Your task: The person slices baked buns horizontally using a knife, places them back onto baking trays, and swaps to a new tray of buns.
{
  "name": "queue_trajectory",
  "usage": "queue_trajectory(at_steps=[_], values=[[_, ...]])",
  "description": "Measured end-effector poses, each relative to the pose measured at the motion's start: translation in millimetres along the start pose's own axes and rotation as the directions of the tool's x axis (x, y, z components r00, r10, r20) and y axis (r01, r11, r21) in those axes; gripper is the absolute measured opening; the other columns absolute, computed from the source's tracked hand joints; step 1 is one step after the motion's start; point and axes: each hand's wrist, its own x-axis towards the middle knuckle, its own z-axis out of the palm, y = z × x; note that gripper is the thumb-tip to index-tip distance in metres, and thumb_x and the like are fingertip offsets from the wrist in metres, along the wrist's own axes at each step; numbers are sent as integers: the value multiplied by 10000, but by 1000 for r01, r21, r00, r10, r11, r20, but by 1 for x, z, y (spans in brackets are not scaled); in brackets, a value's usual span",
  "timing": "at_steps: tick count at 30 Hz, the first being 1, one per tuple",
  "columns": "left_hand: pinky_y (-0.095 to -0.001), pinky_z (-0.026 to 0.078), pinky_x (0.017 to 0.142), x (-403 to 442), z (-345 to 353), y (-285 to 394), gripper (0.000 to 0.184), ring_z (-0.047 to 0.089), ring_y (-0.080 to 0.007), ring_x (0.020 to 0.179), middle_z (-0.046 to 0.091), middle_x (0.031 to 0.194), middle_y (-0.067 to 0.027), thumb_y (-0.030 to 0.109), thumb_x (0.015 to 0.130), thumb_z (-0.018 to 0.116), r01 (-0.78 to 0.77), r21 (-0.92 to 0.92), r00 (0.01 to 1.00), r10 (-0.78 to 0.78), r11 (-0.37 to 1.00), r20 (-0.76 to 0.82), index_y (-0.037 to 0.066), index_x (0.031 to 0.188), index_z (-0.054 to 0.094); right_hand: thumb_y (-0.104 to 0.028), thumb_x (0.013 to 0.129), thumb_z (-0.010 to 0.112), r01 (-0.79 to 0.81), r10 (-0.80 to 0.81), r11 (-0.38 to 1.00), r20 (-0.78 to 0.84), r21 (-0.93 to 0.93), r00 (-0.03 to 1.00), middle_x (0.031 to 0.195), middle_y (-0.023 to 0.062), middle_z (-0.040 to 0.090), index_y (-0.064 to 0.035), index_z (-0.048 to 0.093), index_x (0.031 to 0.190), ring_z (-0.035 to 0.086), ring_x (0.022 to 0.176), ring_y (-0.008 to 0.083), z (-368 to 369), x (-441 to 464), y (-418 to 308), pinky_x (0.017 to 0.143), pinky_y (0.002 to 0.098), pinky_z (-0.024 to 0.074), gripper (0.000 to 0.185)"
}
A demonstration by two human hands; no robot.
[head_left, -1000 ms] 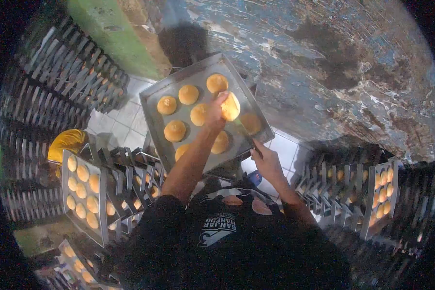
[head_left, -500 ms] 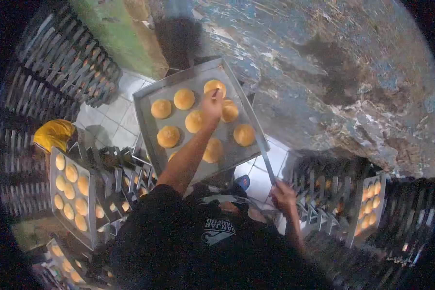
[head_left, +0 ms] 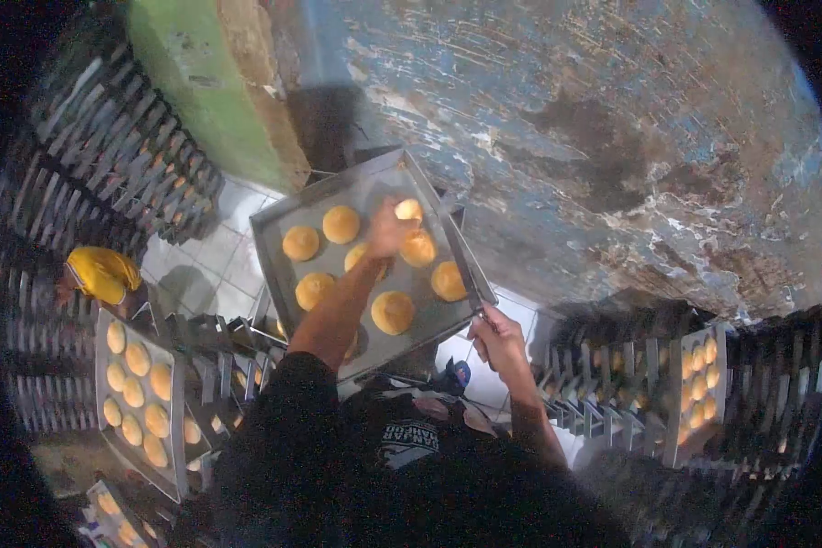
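A metal tray (head_left: 345, 310) with several round golden buns lies in front of me, turned at an angle. Over its far right part, my left hand (head_left: 391, 230) is closed on a bun (head_left: 408, 211), whose pale side shows. Just below it another bun (head_left: 418, 247) rests on the tray. Beside the tray's right corner my right hand (head_left: 497, 331) is wrapped round the handle of a long thin blade, which lies along the tray's right edge. My left forearm covers some of the buns.
Racks with trays of buns (head_left: 137, 388) stand at the left, and another tray (head_left: 700, 388) shows at the right. A person in yellow (head_left: 103, 274) is at the far left. A worn wall (head_left: 594, 164) rises beyond the tray, above a tiled floor (head_left: 208, 251).
The view has shifted, and the tray sits lower in it. My left hand has raised and tilted the far bun. My right hand with the blade has moved back up beside the tray.
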Motion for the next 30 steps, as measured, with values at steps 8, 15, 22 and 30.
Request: queue_trajectory(at_steps=[8, 15, 22, 30], values=[[-438, 560, 913, -32, -48, 56, 336, 680, -250, 1030, 696, 1121, -83, 278, 969, 689, 287, -958, 953, -99, 1, 285, 29, 1184, 620, -145, 1031, 561, 333, -342, 936, -63, -113, 938, 766, -29, 567, -84, 513, 1473, 468, 584, 37, 19, 52, 0, 496, 218, 402, 448], [-409, 557, 915, -46, -51, 65, 467, 682, -225, 995, 704, 1068, -67, 539, 1004, 550, 284, -922, 954, -19, -265, 299, 101, 1146, 627, -148, 1021, 573, 499, -565, 734, -6, -460, 825, 835, 0, 646, -79, 514, 1474, 561, 691, 90, 27, 47, 12, 640, 255, 473, 462], [-409, 554, 874, -45, -47, 70, 372, 688, -220, 956, 714, 1038, -49, 464, 1011, 576, 307, -885, 915, -147, -351, 376, 114, 1120, 638, -166, 969, 642, 495, -564, 751, -36, -437, 825, 1171, 254, 692, -48, 608, 1360, 702, 1012, 336, 29, 17, -1, 880, 388, 539, 410], [-406, 561, 888, -63, -43, 88, 369, 699, -216, 928, 717, 1019, -57, 449, 999, 599, 342, -920, 913, -163, -191, 374, 104, 1125, 641, -176, 977, 644, 419, -492, 799, -67, -432, 868, 1006, 226, 731, -67, 598, 1381, 623, 641, 192, 24, 8, -4, 646, 327, 517, 420]])
